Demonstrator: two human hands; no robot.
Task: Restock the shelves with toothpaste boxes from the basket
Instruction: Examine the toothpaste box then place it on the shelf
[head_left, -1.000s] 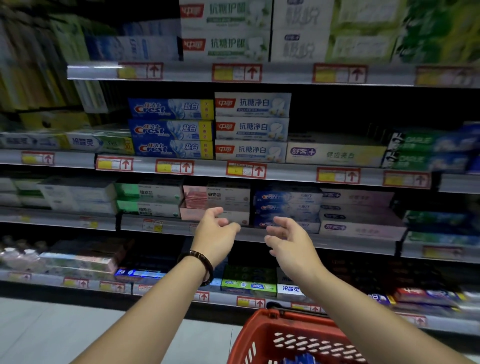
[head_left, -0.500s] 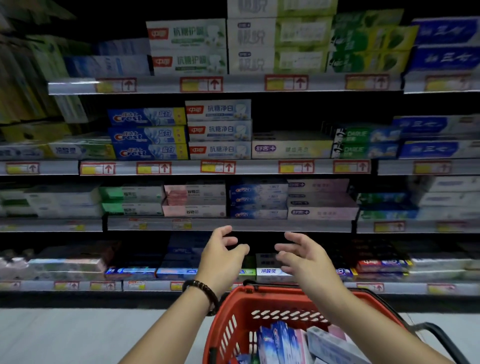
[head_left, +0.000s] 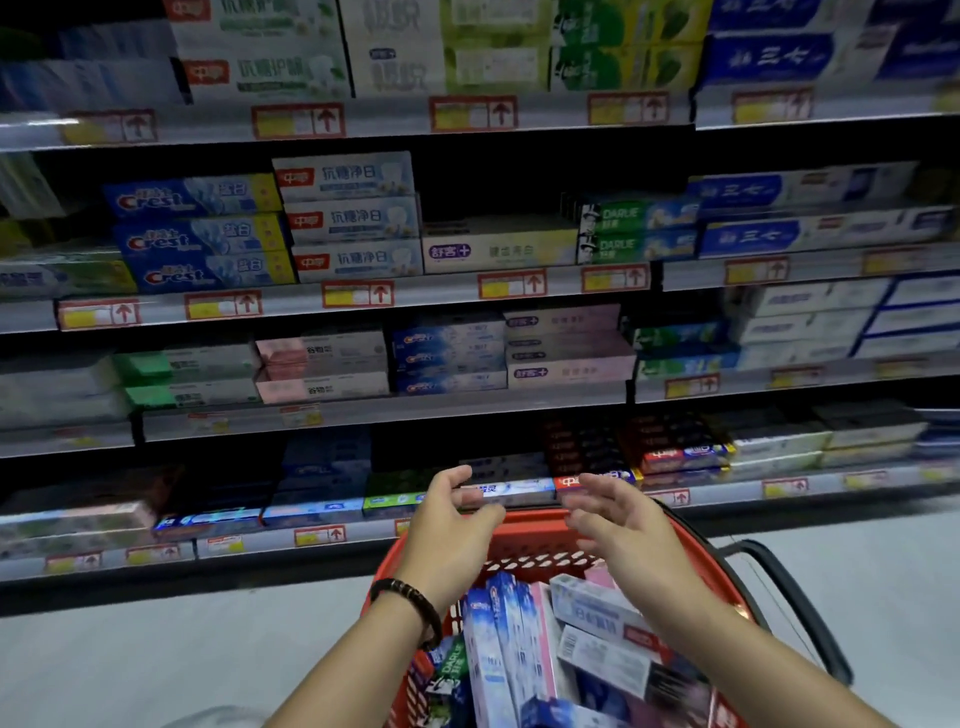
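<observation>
Shelves (head_left: 441, 408), left end of the second tier: the Crest stack (head_left: 200, 234) stands three high at the front rail, with no gap seen there.

Left hand (head_left: 447, 525): empty, fingers loosely spread and thumb apart. It hovers over the far-left rim of the basket (head_left: 693, 543), touching nothing. A dark bracelet (head_left: 410, 603) sits on that wrist.

Toothpaste boxes (head_left: 519, 639): all loose stock is in the basket, between my forearms. It is a jumble; some boxes stand on end, others lie across the near-right corner.

Right hand (head_left: 618, 525): also empty, fingers spread and blurred by motion, above the far rim just right of centre. The basket's black handle (head_left: 795, 597) hangs off its right side.

Change noted: a second ago both hands were raised before the third shelf's front edge and only the basket's far rim showed. They have since dropped to the basket mouth, and my view has tipped down onto the stock.

Assessment: I judge the reach to the shelf is over and a fresh pick is beginning. Much stock remains, so the restock is far from complete. The upright blue box nearest my left hand looks easiest to take first; the crossed ones on the right may snag.
</observation>
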